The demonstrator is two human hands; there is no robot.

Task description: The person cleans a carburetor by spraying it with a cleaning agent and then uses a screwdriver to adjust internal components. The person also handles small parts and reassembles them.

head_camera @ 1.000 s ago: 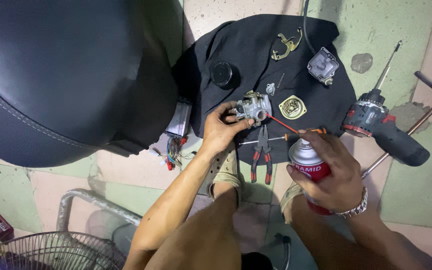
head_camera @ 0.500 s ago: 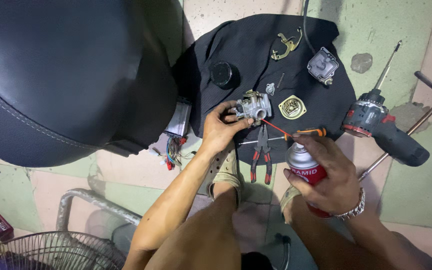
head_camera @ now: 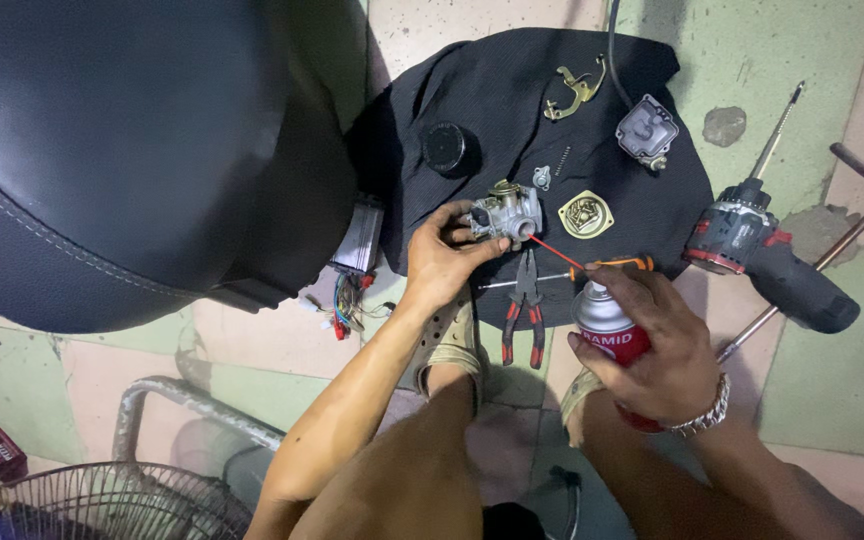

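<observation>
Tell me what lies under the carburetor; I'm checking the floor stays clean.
A black cloth spread on the floor lies under the carburetor. The floor beneath the cloth is covered.

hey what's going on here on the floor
A person crouches over a black cloth spread on the floor. The left hand steadies a small carburetor. The right hand holds a spray can, its thin red straw aimed into the carburetor. Pliers, a drill and loose metal parts lie around.

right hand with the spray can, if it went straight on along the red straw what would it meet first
Most likely the carburetor held by the left hand: the right hand aims the spray can and its straw at it.
</observation>
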